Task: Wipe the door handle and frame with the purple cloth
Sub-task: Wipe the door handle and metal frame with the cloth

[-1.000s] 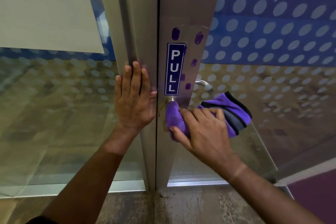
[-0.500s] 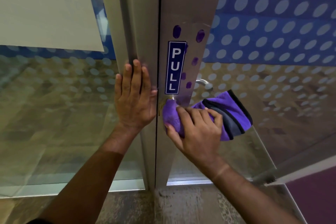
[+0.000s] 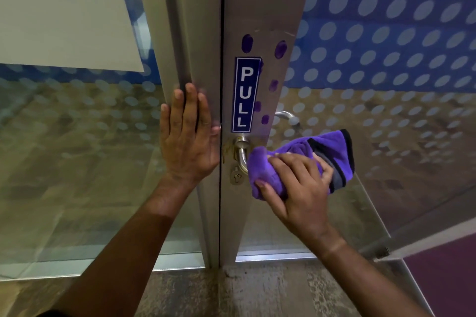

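A purple cloth (image 3: 332,147) with a black and grey border is wrapped over the lever of the silver door handle (image 3: 241,153). My right hand (image 3: 298,185) grips the cloth around the lever, so most of the lever is hidden. The handle's round base and a keyhole (image 3: 236,177) below it show to the left of the cloth. My left hand (image 3: 188,136) lies flat with straight fingers on the metal door frame (image 3: 198,33), just left of the door's edge.
A blue PULL sticker (image 3: 246,94) sits on the metal door stile above the handle, with purple smudges (image 3: 280,49) around it. Glass panels with dotted film (image 3: 386,64) flank the frame. A second handle (image 3: 287,117) shows behind the glass. The floor (image 3: 231,291) is worn concrete.
My right hand has slid the cloth to the right along the lever, uncovering the handle's base and the keyhole. My left hand has stayed put on the frame.
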Available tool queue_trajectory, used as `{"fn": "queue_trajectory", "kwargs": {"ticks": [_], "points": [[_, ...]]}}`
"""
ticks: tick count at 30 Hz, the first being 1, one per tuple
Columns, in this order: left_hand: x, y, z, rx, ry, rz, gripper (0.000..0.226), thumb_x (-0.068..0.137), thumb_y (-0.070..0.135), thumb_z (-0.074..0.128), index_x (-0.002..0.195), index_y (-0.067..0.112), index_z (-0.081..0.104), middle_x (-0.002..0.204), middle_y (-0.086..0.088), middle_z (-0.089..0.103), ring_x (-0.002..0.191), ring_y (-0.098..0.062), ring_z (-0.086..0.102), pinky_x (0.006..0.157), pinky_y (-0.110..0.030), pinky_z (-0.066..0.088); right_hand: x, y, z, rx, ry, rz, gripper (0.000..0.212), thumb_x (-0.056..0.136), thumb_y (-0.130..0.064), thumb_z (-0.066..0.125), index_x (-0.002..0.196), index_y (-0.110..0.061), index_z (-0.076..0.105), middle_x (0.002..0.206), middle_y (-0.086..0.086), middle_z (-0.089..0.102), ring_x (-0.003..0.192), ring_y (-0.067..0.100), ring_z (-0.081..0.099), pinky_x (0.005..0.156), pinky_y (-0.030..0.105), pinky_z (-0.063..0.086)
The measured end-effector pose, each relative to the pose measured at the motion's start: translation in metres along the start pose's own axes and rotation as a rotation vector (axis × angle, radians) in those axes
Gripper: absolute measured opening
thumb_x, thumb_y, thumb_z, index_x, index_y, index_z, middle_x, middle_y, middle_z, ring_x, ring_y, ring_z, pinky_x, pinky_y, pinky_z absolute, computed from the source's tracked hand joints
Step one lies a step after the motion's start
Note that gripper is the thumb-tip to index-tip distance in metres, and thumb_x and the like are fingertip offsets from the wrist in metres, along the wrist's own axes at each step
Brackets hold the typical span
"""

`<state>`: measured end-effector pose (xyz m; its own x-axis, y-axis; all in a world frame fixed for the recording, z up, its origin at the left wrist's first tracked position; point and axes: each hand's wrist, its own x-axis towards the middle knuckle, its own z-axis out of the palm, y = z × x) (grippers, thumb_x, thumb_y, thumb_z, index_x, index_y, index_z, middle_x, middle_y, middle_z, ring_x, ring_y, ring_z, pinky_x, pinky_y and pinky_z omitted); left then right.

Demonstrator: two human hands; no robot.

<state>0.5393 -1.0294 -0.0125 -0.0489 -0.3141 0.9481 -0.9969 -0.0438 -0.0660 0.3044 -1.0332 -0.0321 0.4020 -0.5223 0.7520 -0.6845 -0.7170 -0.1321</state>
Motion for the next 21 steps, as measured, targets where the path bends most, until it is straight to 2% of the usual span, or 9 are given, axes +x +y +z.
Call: {"fn": "queue_trajectory", "kwargs": {"ticks": [2, 6, 8, 11, 13, 15, 18, 19, 21], "points": [[0.0, 0.001, 0.0, 0.002, 0.006, 0.0, 0.064, 0.104, 0.034, 0.022, 0.156, 0.014, -0.009, 0.165, 0.002, -0.021, 0.153, -0.016, -0.015, 0.125, -0.038, -0.006, -0.009, 0.013, -0.001, 0.023, 0.002, 0.028, 0.044, 0.095, -0.054, 0.049, 0.117, -0.02, 0.064, 0.12, 0.005, 0.066, 0.114, 0.025, 0.054, 0.098, 0.051, 0.033], [0.0, 0.0, 0.002, 0.018, 0.014, -0.001, 0.065, 0.103, 0.033, 0.024, 0.156, 0.014, -0.009, 0.165, 0.001, -0.02, 0.153, -0.017, -0.015, 0.125, -0.038, -0.006, -0.018, 0.015, 0.004, 0.246, 0.101, 0.347, 0.051, 0.1, -0.044, 0.042, 0.122, -0.002, 0.06, 0.13, 0.019, 0.056, 0.122, 0.034, 0.048, 0.105, 0.043, 0.035], [0.0, -0.001, 0.003, 0.015, 0.023, 0.005, 0.065, 0.103, 0.033, 0.023, 0.156, 0.014, -0.009, 0.165, 0.001, -0.02, 0.153, -0.017, -0.015, 0.125, -0.038, -0.006, -0.013, 0.002, 0.007, 0.426, 0.173, 0.566, 0.045, 0.099, -0.041, 0.042, 0.121, -0.005, 0.058, 0.122, 0.015, 0.058, 0.115, 0.029, 0.053, 0.1, 0.044, 0.042], [-0.001, -0.002, 0.005, 0.025, 0.032, 0.01, 0.064, 0.103, 0.034, 0.022, 0.156, 0.014, -0.009, 0.165, 0.001, -0.019, 0.153, -0.017, -0.014, 0.125, -0.038, -0.006, 0.002, -0.011, 0.006, 0.754, 0.304, 0.968, 0.034, 0.097, -0.049, 0.041, 0.112, -0.024, 0.059, 0.101, -0.002, 0.067, 0.094, 0.017, 0.063, 0.087, 0.044, 0.051], [-0.001, -0.002, 0.005, 0.024, 0.03, 0.004, 0.064, 0.104, 0.035, 0.022, 0.156, 0.015, -0.009, 0.165, 0.001, -0.019, 0.153, -0.017, -0.014, 0.125, -0.038, -0.007, 0.014, -0.009, 0.003, 0.989, 0.373, 1.157, 0.03, 0.101, -0.042, 0.045, 0.113, -0.021, 0.063, 0.097, -0.007, 0.069, 0.091, 0.011, 0.065, 0.086, 0.037, 0.053], [-0.001, -0.002, 0.005, 0.026, 0.025, 0.004, 0.064, 0.104, 0.035, 0.023, 0.156, 0.015, -0.008, 0.165, 0.001, -0.02, 0.153, -0.017, -0.014, 0.125, -0.037, -0.007, 0.024, -0.004, 0.0, 1.226, 0.418, 1.306, 0.028, 0.101, -0.032, 0.052, 0.112, -0.01, 0.067, 0.093, 0.002, 0.07, 0.086, 0.018, 0.067, 0.079, 0.037, 0.057], [-0.001, -0.003, 0.005, 0.034, 0.028, 0.009, 0.064, 0.104, 0.035, 0.023, 0.156, 0.013, -0.007, 0.165, 0.0, -0.019, 0.153, -0.018, -0.014, 0.125, -0.038, -0.006, 0.025, -0.008, -0.006, 1.526, 0.377, 1.422, 0.028, 0.097, -0.036, 0.059, 0.096, -0.01, 0.071, 0.085, 0.009, 0.072, 0.073, 0.023, 0.071, 0.062, 0.035, 0.059], [-0.001, -0.002, 0.005, 0.039, 0.029, 0.007, 0.064, 0.104, 0.034, 0.023, 0.156, 0.013, -0.007, 0.165, 0.0, -0.018, 0.153, -0.018, -0.013, 0.125, -0.038, -0.006, 0.022, -0.012, -0.006, 1.629, 0.34, 1.426, 0.031, 0.098, -0.037, 0.055, 0.099, -0.01, 0.07, 0.087, 0.01, 0.072, 0.074, 0.023, 0.072, 0.06, 0.033, 0.058], [-0.002, -0.002, 0.005, 0.034, 0.032, 0.007, 0.064, 0.103, 0.034, 0.023, 0.156, 0.013, -0.007, 0.165, 0.0, -0.018, 0.153, -0.018, -0.013, 0.125, -0.038, -0.006, 0.015, -0.021, -0.006, 1.79, 0.289, 1.4, 0.035, 0.099, -0.036, 0.049, 0.106, -0.007, 0.067, 0.092, 0.012, 0.072, 0.081, 0.024, 0.071, 0.066, 0.033, 0.058]]}}
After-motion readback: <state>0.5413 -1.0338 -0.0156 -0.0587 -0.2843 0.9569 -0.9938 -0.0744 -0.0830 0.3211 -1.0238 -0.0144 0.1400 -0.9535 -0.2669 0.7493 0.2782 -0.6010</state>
